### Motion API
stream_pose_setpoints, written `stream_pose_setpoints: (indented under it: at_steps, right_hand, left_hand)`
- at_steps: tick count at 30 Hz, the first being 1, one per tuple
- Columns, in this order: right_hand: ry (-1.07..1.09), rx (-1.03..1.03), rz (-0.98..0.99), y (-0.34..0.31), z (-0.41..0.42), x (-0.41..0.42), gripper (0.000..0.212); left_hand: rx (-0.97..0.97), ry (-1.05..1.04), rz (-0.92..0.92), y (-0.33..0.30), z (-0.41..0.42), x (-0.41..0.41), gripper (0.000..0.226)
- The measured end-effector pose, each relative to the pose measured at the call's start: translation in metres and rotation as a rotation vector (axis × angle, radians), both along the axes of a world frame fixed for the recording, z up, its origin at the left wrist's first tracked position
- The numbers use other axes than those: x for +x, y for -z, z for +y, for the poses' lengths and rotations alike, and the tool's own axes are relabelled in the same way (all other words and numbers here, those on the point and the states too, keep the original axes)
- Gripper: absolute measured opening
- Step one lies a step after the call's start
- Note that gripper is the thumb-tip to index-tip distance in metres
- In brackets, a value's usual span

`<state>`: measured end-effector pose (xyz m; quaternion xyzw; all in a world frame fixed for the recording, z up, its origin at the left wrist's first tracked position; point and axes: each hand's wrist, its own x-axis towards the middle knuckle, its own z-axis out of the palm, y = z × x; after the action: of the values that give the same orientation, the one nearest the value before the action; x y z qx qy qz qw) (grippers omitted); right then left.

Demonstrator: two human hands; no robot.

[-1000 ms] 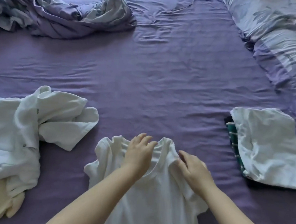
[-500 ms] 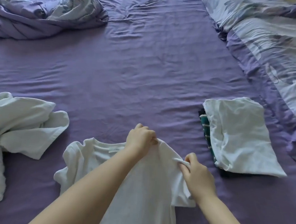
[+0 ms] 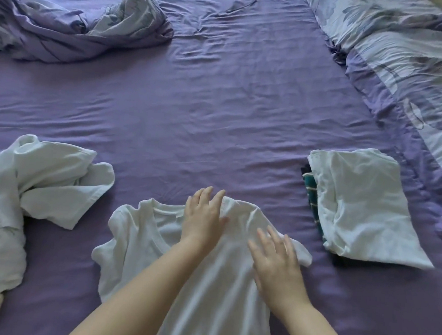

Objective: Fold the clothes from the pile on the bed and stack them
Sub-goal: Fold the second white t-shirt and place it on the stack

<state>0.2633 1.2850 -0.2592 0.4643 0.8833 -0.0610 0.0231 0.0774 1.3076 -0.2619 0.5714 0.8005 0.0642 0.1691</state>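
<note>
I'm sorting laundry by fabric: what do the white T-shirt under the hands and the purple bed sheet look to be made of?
The white T-shirt looks like soft matte cotton knit: it drapes limply, with a ribbed collar band. The purple bed sheet looks like thin woven cloth with a faint sheen, creased in fine sharp wrinkles; whether cotton or a blend, I cannot tell.

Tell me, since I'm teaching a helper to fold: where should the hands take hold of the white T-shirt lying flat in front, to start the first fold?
Probably the left sleeve, coming in from the left. The white T-shirt lies flat, neckline away from the person, and that sleeve sticks out bunched and free, while the left hand and right hand rest open on the chest. Pinch sleeve and shoulder, then fold inward.
</note>
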Motion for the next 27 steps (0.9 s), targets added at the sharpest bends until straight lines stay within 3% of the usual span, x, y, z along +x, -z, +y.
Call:
stream_pose_setpoints:
  at_steps: [6,12,16,19,20,22,24,27]
  right_hand:
    - [-0.301,-0.135,-0.098,0.007,-0.038,-0.059,0.066]
    - [-0.35,-0.289,-0.151,0.011,-0.052,-0.14,0.069]
    - [-0.414,-0.301,-0.119,0.027,-0.051,-0.189,0.059]
    - [-0.426,-0.326,-0.147,0.026,-0.047,-0.217,0.06]
    - [-0.424,-0.326,-0.165,0.026,-0.046,-0.222,0.061]
    - [-0.406,-0.33,-0.196,0.024,-0.046,-0.228,0.06]
    - [-0.371,-0.352,-0.189,0.021,-0.048,-0.23,0.057]
    - [-0.331,-0.362,-0.117,0.014,-0.056,-0.229,0.056]
  left_hand:
    - [0.149,-0.324,-0.05,-0.02,-0.073,-0.086,0.052]
    - [0.205,-0.611,-0.22,-0.02,-0.132,-0.143,0.045]
    - [0.041,-0.617,-0.41,-0.007,-0.156,-0.164,0.053]
    - [-0.075,-0.567,-0.442,-0.001,-0.164,-0.169,0.061]
    - [-0.118,-0.556,-0.449,0.0,-0.164,-0.171,0.052]
    - [-0.156,-0.522,-0.411,0.001,-0.167,-0.174,0.013]
    - [-0.096,-0.531,-0.463,0.002,-0.173,-0.178,0.028]
    - [0.021,-0.662,-0.735,-0.003,-0.179,-0.184,0.017]
